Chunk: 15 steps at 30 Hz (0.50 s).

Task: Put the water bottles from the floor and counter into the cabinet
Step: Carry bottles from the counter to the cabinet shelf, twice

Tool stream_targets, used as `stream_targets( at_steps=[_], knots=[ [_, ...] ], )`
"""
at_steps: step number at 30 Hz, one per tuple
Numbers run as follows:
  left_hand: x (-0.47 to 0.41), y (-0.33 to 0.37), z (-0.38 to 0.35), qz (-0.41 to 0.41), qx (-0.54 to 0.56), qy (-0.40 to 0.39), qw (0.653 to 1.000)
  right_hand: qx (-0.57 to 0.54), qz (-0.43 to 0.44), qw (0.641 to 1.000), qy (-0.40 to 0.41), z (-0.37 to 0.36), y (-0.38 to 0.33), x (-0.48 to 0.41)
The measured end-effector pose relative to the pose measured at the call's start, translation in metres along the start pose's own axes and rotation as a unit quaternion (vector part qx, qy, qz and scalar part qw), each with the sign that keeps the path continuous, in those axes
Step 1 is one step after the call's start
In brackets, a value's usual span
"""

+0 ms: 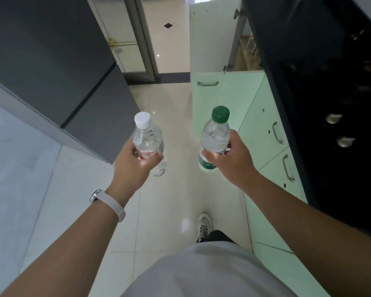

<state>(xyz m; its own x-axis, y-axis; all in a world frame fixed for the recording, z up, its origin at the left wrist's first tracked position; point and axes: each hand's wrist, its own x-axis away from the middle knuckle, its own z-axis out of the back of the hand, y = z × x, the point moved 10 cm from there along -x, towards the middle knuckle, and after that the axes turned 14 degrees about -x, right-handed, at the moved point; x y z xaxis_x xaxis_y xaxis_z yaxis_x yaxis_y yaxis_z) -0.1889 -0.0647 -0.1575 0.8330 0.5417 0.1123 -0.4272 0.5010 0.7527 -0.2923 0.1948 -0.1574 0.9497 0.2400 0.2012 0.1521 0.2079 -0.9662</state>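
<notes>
I count two water bottles, one in each of the hands. My left hand is wrapped around the white-capped bottle, fingers closed over its red-printed label, the bottle nearly upright and tipped a little away from me. My right hand is clamped on the green-capped bottle, gripping it at the green label with the cap pointing up and forward. The two bottles are held side by side, apart from each other, above the pale tiled floor. Both look clear, and both caps are on.

On my left wrist there is one watch with a white strap. Below, I see one white shoe on the floor, just ahead of my grey shirt.

To my right runs a row of pale green cabinets under a dark bench. One cabinet door stands swung open into the aisle, farther ahead, and something bottle-like sits inside behind it, too small for me to be sure. I count three metal handles on the cabinet fronts: one on the nearer open panel and two on the closed doors beside my right arm. Two round knobs show on the dark front at far right. A large grey unit stands to my left.
</notes>
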Motion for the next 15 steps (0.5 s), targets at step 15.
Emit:
stream_targets(
  at_steps=[15],
  knots=[
    [-0.122,0.009,0.004,0.009,0.037,0.006,0.999,0.014,0.010,1.000,-0.015,-0.030,-0.037,-0.129]
  ],
)
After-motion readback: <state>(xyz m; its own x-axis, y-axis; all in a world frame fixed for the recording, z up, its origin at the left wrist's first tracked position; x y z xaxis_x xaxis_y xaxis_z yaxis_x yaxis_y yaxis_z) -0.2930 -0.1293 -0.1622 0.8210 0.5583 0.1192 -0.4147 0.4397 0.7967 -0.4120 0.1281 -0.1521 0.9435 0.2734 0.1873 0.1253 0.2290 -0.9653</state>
